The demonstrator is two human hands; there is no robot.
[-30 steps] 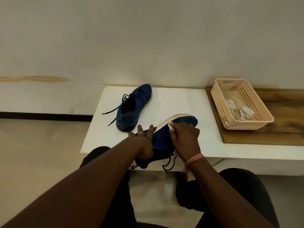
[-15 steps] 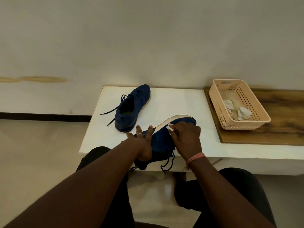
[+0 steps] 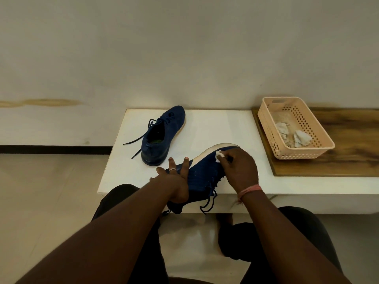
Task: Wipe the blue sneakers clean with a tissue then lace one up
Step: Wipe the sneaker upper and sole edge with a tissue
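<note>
Pale plaster wall is filling the background, with a low white table (image 3: 215,128) standing against it and a wooden board (image 3: 348,144) lying over the table's right end. On that board a peach plastic basket (image 3: 266,119) is sitting, holding a few crumpled used tissues (image 3: 301,138).

A person is sitting in front of the table, knees showing below its near edge. The left hand (image 3: 174,183) is bracing the nearer blue sneaker (image 3: 205,173) from the heel side: its fingers are stretching out straight and spread against the shoe, a ring showing on one of them. This sneaker is lying tipped on its side at the table's near edge, white sole facing away toward the wall, loose laces (image 3: 209,201) dangling over the edge.

The right hand (image 3: 240,169) is curling its fingers around a small white tissue (image 3: 218,155) and pressing it against the sneaker's upper, just below the sole line near the toe. A pink band is circling that wrist.

Farther back, the second blue sneaker (image 3: 162,134) is resting upright on the table, toe pointing to the wall, its dark laces trailing loose to the left, well apart from the hands.
</note>
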